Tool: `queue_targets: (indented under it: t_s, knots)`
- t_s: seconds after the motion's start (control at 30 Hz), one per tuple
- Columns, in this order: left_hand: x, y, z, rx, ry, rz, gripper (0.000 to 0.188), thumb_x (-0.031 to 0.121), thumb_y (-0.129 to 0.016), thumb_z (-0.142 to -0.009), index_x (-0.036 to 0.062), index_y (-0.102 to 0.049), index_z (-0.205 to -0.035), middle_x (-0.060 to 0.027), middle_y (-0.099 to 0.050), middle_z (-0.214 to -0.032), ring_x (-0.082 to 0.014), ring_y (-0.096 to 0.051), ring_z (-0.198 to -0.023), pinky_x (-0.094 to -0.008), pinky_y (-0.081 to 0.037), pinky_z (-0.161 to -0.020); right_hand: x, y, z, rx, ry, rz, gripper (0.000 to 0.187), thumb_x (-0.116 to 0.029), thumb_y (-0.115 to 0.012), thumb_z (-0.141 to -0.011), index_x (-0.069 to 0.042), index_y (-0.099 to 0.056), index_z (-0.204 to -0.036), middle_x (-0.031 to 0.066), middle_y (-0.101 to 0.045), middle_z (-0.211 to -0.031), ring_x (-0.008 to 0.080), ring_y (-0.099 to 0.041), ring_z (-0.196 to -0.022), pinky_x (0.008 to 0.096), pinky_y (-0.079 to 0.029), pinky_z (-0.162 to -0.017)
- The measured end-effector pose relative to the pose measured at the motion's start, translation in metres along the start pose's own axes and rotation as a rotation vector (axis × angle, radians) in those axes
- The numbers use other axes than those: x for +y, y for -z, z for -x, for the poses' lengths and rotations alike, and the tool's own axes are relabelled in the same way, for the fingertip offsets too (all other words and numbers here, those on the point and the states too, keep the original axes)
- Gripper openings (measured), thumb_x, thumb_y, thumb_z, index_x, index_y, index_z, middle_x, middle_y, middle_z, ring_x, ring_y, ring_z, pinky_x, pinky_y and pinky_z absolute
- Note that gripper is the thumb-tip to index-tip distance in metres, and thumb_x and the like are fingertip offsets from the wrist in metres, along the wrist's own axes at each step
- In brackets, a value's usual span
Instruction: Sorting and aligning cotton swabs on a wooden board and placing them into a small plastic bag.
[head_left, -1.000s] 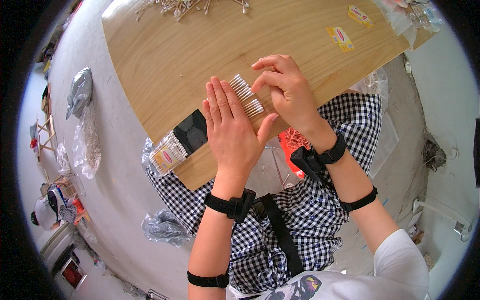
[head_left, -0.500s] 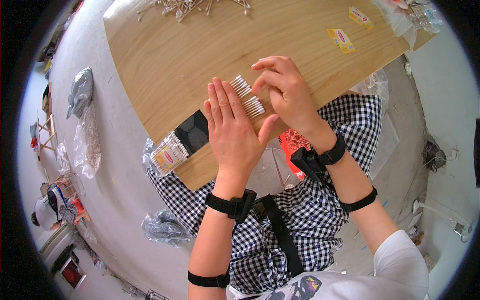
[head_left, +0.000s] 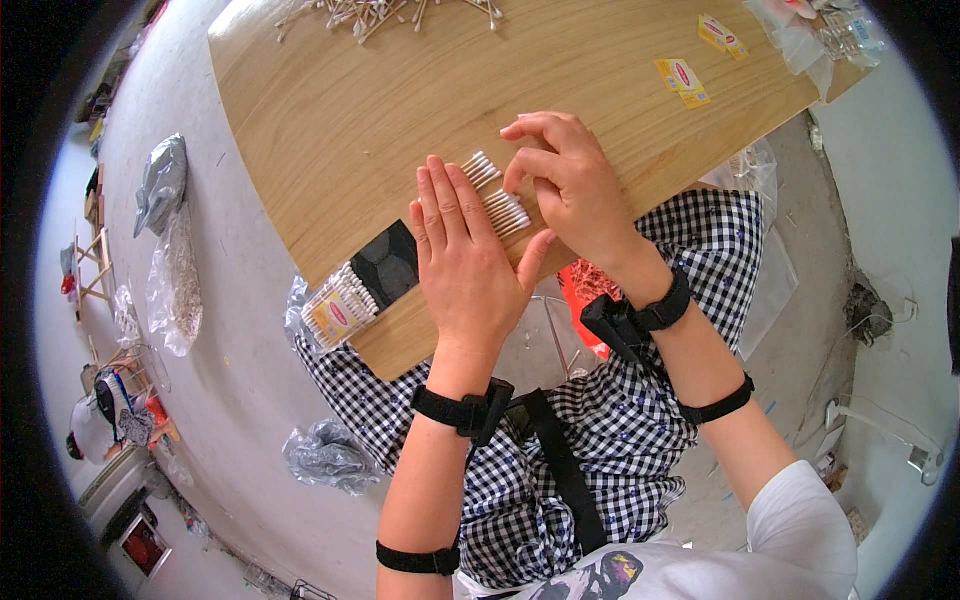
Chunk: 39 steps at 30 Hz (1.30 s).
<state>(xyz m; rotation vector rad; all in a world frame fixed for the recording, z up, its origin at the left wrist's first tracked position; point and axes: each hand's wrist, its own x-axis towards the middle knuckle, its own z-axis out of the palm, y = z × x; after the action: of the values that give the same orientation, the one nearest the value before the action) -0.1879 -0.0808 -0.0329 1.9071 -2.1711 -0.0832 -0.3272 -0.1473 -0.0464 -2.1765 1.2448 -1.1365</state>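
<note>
A row of cotton swabs (head_left: 506, 213) lies side by side on the wooden table, white tips pointing right. My left hand (head_left: 466, 245) rests flat over their other ends, fingers together and stretched, thumb out. At the tips, my right hand (head_left: 575, 185) hovers with bent fingers apart, one fingertip at or very near the swabs; nothing shows in its grasp. Left of my left hand is a black patch (head_left: 386, 262) on the table. Beside it, at the table's corner, sits a clear pack of cotton swabs (head_left: 340, 308) with a yellow label.
Loose cotton swabs (head_left: 385, 14) are heaped at the table's far edge. Small yellow cards (head_left: 683, 80) and clear plastic packaging (head_left: 848, 38) lie far right. A red bag (head_left: 583, 300) is below the table edge. Grey plastic bags (head_left: 328, 456) lie on the floor.
My right fingers have shifted slightly at the swab tips, and a gap between the upper and lower swabs looks a little wider. My left hand stays put.
</note>
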Motion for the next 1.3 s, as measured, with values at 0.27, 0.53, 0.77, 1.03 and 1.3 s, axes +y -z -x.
queue_targets:
  t_s: [0.27, 0.53, 0.77, 1.03, 1.3]
  knots:
    - [0.0006, -0.0009, -0.0001, 0.022, 0.002, 0.019, 0.093, 0.057, -0.054, -0.088, -0.0111, -0.025, -0.145, -0.0276, -0.022, -0.153, -0.0373, -0.018, -0.145, -0.0461, -0.017, -0.117, -0.0001, -0.0019, -0.003, 0.066, -0.012, -0.038, 0.015, 0.001, -0.058, -0.074, -0.008, -0.065, -0.084, 0.0077, -0.061, -0.11, 0.0279, -0.054, -0.11, 0.0395, -0.043, -0.095]
    - [-0.0005, -0.0003, -0.0003, 0.004, 0.009, 0.018, 0.093, 0.057, -0.054, -0.088, -0.0111, -0.025, -0.145, -0.0266, -0.021, -0.154, -0.0366, -0.016, -0.146, -0.0455, -0.016, -0.118, 0.001, -0.0064, -0.002, 0.034, 0.002, 0.027, 0.014, -0.002, -0.06, -0.075, -0.01, -0.065, -0.085, 0.0062, -0.061, -0.114, 0.0276, -0.054, -0.112, 0.0399, -0.043, -0.096]
    - [-0.0004, -0.0004, -0.0006, 0.0, 0.009, 0.014, 0.092, 0.056, -0.054, -0.088, -0.0111, -0.025, -0.145, -0.0265, -0.02, -0.155, -0.0363, -0.015, -0.146, -0.045, -0.015, -0.118, 0.001, -0.0019, -0.0017, -0.019, 0.02, 0.057, 0.011, -0.006, -0.063, -0.076, -0.012, -0.065, -0.086, 0.0054, -0.06, -0.117, 0.0268, -0.052, -0.115, 0.0397, -0.041, -0.097]
    - [-0.0008, -0.0008, 0.0001, 0.004, 0.013, 0.032, 0.092, 0.055, -0.055, -0.088, -0.0109, -0.025, -0.145, -0.0261, -0.02, -0.155, -0.0358, -0.016, -0.146, -0.0448, -0.015, -0.118, 0.0003, -0.0073, -0.0024, 0.028, 0.011, 0.052, 0.012, -0.008, -0.064, -0.077, -0.012, -0.066, -0.088, 0.0067, -0.06, -0.117, 0.0269, -0.052, -0.115, 0.0396, -0.042, -0.097]
    - [-0.0012, 0.0004, -0.0009, -0.013, 0.019, 0.041, 0.095, 0.056, -0.056, -0.085, -0.0118, -0.026, -0.144, -0.0266, -0.019, -0.155, -0.0358, -0.014, -0.147, -0.0444, -0.013, -0.119, -0.0019, -0.0047, -0.0069, -0.038, 0.033, 0.111, 0.009, -0.012, -0.067, -0.077, -0.013, -0.066, -0.086, 0.0064, -0.06, -0.117, 0.0272, -0.052, -0.115, 0.0395, -0.042, -0.096]
